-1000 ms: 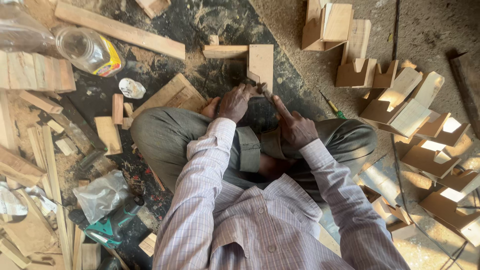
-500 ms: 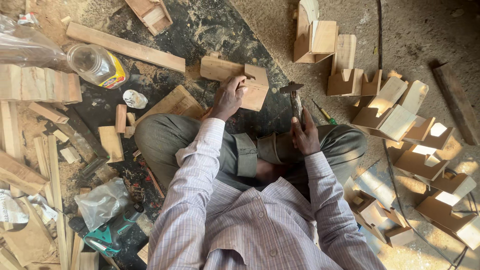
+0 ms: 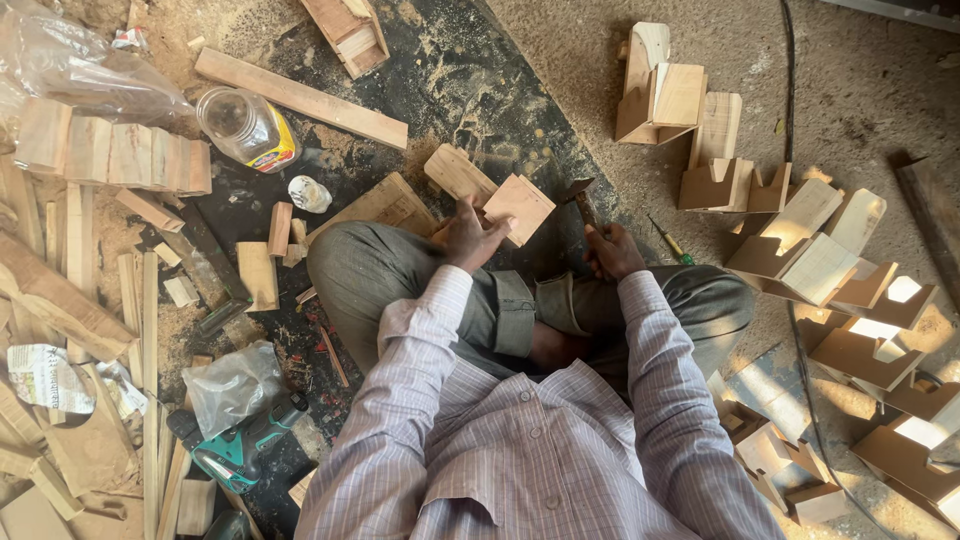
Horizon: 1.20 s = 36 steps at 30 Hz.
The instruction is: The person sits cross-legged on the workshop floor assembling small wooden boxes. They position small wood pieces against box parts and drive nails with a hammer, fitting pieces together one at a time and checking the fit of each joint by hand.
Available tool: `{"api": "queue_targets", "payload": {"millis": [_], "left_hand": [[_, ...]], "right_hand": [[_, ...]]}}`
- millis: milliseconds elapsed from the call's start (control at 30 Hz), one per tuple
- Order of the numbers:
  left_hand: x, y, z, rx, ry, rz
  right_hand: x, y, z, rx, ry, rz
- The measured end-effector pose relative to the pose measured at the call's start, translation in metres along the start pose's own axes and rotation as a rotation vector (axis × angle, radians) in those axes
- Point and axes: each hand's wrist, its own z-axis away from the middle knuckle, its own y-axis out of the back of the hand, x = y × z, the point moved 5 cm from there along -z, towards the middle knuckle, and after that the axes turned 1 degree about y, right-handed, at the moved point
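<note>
On floor: left hand [image 3: 470,232] fingers clamp one two-board wooden piece [image 3: 490,192]; right hand [image 3: 612,252] fingers grip one hammer [image 3: 583,203]

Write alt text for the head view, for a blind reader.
Seen from above, a person sitting cross-legged on a sawdust-covered floor steadies a joined wooden piece with the left hand and grips a hammer in the right hand, with wood offcuts scattered around.
</note>
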Motion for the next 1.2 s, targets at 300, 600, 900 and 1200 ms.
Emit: {"api": "queue_targets", "payload": {"millis": [300, 600, 900, 1200], "left_hand": [[0.001, -0.008, 0.023, -0.022, 0.149, 0.074], [0.002, -0.005, 0.022, 0.082, 0.093, 0.126], [0.001, -0.008, 0.023, 0.03, 0.134, 0.316], [0.002, -0.005, 0.022, -0.013, 0.199, 0.236]], "right_hand": [[-0.013, -0.007, -0.003, -0.053, -0.034, -0.042], [-0.017, -0.006, 0.0, -0.043, -0.048, -0.039], [-0.016, -0.009, -0.003, -0.056, -0.052, -0.081], [-0.022, -0.008, 0.002, -0.045, -0.04, -0.051]]}}
